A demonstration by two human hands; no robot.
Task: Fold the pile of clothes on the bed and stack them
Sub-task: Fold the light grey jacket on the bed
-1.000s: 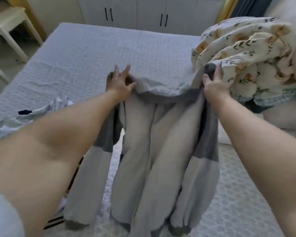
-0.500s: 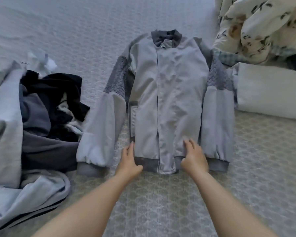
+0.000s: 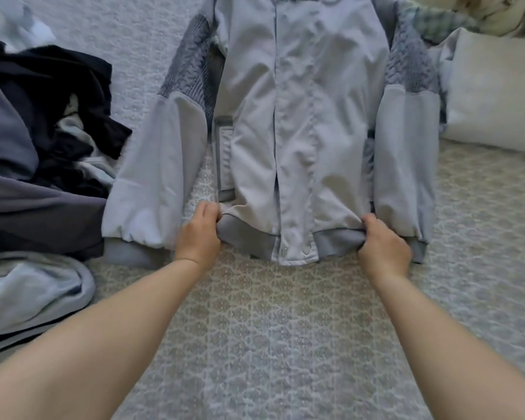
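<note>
The ribbed hem band (image 3: 246,237) of the grey jacket (image 3: 297,116) is gripped at both ends. The left hand (image 3: 199,236) is curled round the band's left corner, thumb and fingers pinched into the fabric just below the pocket flap (image 3: 223,159). The right hand (image 3: 384,248) is clenched on the band's right corner, and the ribbing is seen bunched up under its knuckles. Between the two grips the hem is drawn fairly taut, with the front placket (image 3: 281,165) running up the middle from a point between the hands.

The jacket is spread front-up on the bed (image 3: 273,344), its body stretching away from the hands towards the top edge of the view, where the collar is cut off. The left sleeve (image 3: 161,171) is laid out beside the body, its cuff resting just outside the left hand. The right sleeve (image 3: 406,165) is laid alongside the body too, and its cuff is partly hidden behind the right hand. Darker quilted panels are seen on both upper sleeves.

Further left, well apart from the jacket's body but close to its left sleeve, the pile of clothes (image 3: 34,165) is heaped in black, dark grey and pale blue. To the right a white pillow (image 3: 494,92) is found beside the right sleeve, and a patterned duvet (image 3: 482,13) is glimpsed beyond it.
</note>
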